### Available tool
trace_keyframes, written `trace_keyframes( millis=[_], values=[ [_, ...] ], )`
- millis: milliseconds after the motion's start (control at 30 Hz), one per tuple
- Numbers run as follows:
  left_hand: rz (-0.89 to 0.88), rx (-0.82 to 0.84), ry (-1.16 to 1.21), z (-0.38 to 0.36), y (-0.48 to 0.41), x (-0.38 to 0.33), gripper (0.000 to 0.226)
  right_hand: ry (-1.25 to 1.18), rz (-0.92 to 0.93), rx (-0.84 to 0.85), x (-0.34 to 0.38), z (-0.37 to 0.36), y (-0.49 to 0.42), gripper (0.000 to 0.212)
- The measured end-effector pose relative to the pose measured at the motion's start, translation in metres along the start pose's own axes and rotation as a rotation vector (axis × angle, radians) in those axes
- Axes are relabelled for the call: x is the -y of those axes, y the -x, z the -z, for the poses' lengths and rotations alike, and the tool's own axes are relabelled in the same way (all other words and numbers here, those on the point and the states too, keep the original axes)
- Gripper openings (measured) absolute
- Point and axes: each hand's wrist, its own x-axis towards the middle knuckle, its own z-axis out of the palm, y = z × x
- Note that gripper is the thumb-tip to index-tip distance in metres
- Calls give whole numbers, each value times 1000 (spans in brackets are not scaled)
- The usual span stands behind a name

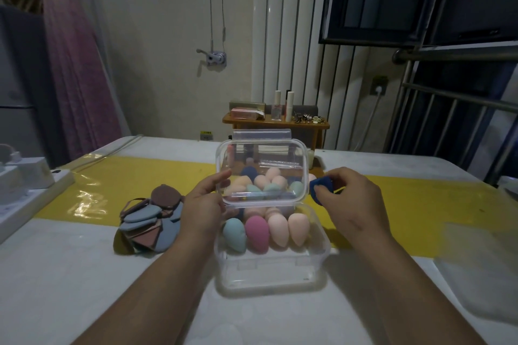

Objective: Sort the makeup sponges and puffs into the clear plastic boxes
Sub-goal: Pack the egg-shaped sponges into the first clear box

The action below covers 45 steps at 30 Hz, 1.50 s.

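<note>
Over the table's middle, the left hand (206,206) grips the raised clear lid (263,150) by its left edge, and the right hand (351,204) pinches a dark blue sponge (322,185) just right of the lid. White table (84,288) with a yellow strip (406,204); pale wall behind. The clear box (272,286) holds teal, pink and peach sponges (256,234), and flat puffs (151,225) lie piled left of it.

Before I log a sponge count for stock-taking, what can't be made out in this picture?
Head view:
Pastel egg-shaped sponges behind the raised clear plastic lid: blurred by it, uncountable.
Dark blue sponge: shape covered by the right hand.
Stacked flat puffs: overlapping, left hand covers their edge.
</note>
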Motion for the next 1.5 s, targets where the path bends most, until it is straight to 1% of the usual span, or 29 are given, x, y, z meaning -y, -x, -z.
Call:
trace_keyframes(
  millis=[167, 300, 533, 667, 733, 900, 1000, 1133, 1300, 1500],
  values=[
    [-14, 4, -11, -1, 2, -1, 55, -106, 44, 46, 12, 1, 6, 10],
    [-11, 8, -7, -2, 3, -1, 56, -107, 74, 141, 21, -3, 12, 25],
    [-15, 7, -2, -4, 4, -2, 55, -111, 182, 263, 32, -17, 24, 18],
    [-7, 24, 6, -4, 3, -1, 56, -156, 207, 378, 37, -25, 29, 18],
    [-7, 29, 21, -3, 4, -3, 57, -166, 211, 455, 39, -27, 32, 21],
    [-9, 20, -9, -3, 5, -1, 59, -131, 196, 639, 45, -30, 35, 20],
    [-8, 17, 10, -3, 4, 0, 57, -71, 198, 718, 46, -34, 34, 21],
    [-17, 36, 34, -4, 5, 0, 58, -38, 195, 758, 49, -38, 33, 21],
    [-18, 22, 30, -2, -2, 4, 61, 88, 312, 761, 56, -42, 34, 23],
    [-18, 25, 46, -2, -2, 5, 59, 97, 301, 773, 56, -42, 34, 25]
  ],
)
